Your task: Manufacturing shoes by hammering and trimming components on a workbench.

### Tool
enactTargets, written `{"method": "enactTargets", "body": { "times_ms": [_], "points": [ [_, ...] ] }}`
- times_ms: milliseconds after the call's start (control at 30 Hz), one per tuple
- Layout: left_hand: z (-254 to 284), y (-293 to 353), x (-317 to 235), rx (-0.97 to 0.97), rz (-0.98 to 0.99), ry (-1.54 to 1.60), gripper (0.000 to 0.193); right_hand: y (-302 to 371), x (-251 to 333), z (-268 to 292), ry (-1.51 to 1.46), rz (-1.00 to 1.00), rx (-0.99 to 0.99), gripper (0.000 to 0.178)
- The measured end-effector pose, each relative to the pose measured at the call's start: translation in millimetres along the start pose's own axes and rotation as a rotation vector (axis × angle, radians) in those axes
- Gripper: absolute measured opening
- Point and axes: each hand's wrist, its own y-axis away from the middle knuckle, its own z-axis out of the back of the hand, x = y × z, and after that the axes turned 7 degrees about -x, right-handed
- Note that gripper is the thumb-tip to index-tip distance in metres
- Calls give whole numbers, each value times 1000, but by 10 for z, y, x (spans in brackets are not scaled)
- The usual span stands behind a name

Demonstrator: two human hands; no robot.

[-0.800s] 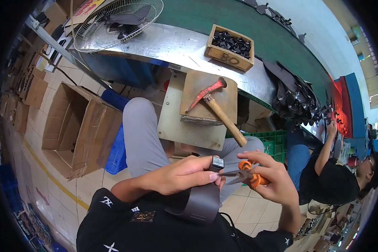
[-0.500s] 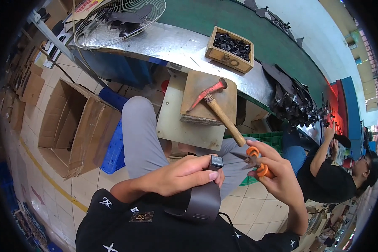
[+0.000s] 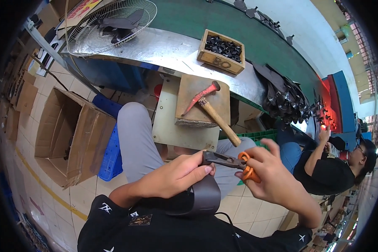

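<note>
Beyond the worn block lies a shiny metal bench; nearer you, your left hand grips a smooth dark band, your right hand orange-handled pliers.

Beyond the right grip, the hammer blocks the way; between the grips, the pliers do. Left of the left grip — over the tiled floor — a hand could pass, up to the cardboard box.

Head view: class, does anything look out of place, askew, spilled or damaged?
Mildly odd: the red-headed hammer lies askew on the square block, its wooden handle overhanging the near edge, where the right hand might knock it.
</note>
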Motion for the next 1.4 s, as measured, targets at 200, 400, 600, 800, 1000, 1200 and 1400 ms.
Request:
{"method": "enactTargets", "body": {
  "times_ms": [200, 400, 600, 800, 1000, 1200, 1400],
  "points": [
    [113, 25, -81, 66, 141, -149, 30, 3, 45, -147, -70, -56, 21, 32],
    [158, 34, -47, -1, 80, -195, 33, -71, 153, -107, 17, -95, -12, 24],
    [246, 3, -73, 151, 42, 36, 33, -247, -479, 47, -488, -250, -185, 22],
    [193, 3, -116, 134, -71, 84, 35, -740, -1867, -447, 20, -611, -274, 33],
    [115, 11, -100, 39, 15, 85, 27, -1470, -2898, -1051, 188, -445, -634, 38],
    [113, 8, -64, 50, -36, 128, 22, -1211, -1571, -786, -103, -213, -819, 25],
    [49, -33, 139, 12, -50, -2, 24, -583, 112, -780, -962, 225, -431, 35]
  ]
}}
